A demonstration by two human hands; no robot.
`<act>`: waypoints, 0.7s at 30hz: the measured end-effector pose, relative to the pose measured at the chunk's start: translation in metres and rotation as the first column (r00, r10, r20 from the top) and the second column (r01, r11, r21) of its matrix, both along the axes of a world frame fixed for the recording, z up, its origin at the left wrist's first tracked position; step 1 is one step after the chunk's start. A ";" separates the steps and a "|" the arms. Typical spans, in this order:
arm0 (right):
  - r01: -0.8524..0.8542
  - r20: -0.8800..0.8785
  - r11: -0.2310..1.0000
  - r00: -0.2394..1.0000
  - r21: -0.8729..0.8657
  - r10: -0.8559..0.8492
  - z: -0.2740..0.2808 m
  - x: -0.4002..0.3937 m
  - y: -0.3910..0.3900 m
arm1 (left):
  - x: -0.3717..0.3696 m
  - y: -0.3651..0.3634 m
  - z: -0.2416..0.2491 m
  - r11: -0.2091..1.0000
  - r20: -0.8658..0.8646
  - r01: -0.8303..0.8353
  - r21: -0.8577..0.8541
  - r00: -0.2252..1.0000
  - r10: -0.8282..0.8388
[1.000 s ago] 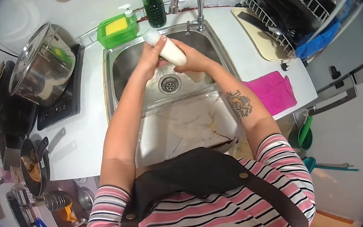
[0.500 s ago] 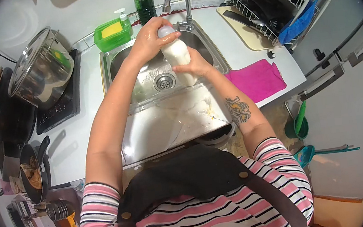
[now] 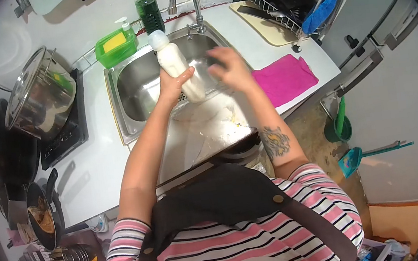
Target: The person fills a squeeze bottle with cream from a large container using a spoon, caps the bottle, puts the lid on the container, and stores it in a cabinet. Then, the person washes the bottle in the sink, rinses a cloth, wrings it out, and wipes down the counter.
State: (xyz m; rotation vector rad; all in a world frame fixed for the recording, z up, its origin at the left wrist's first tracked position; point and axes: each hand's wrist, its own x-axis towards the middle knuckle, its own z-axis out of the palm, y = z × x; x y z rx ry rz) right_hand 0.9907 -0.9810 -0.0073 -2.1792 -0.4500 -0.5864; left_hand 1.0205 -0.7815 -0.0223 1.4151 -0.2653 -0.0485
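Over the stainless-steel sink (image 3: 130, 85), we see the left hand (image 3: 171, 87) wrapped around a tall white bottle (image 3: 171, 58) with a pale, whitish cap (image 3: 158, 38). The bottle tilts, its capped end beyond the grip, its base on the near side. Just right of that grip, clear of the bottle, we find the right hand (image 3: 228, 68) empty, its fingers apart (they are blurred, so we cannot tell quite how wide). Beyond the grip to the left sits a bright green plastic tray (image 3: 119, 56) with a yellow sponge (image 3: 114, 41); beyond to the right rises a curved chrome faucet (image 3: 197, 6).
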 end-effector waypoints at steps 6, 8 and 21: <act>0.831 0.184 0.096 0.232 -0.548 -0.955 -0.065 -0.033 -0.120 | -0.022 0.022 0.008 0.959 0.270 -0.126 0.255 0.961 0.055; 0.767 0.065 0.254 0.358 -0.589 -0.931 -0.058 -0.043 -0.137 | -0.019 0.026 0.003 0.978 0.143 -0.100 0.182 0.987 0.074; -0.139 0.412 0.988 0.899 -0.062 0.152 0.078 -0.063 0.093 | -0.065 0.001 0.064 0.939 0.332 0.200 -0.281 0.938 -0.101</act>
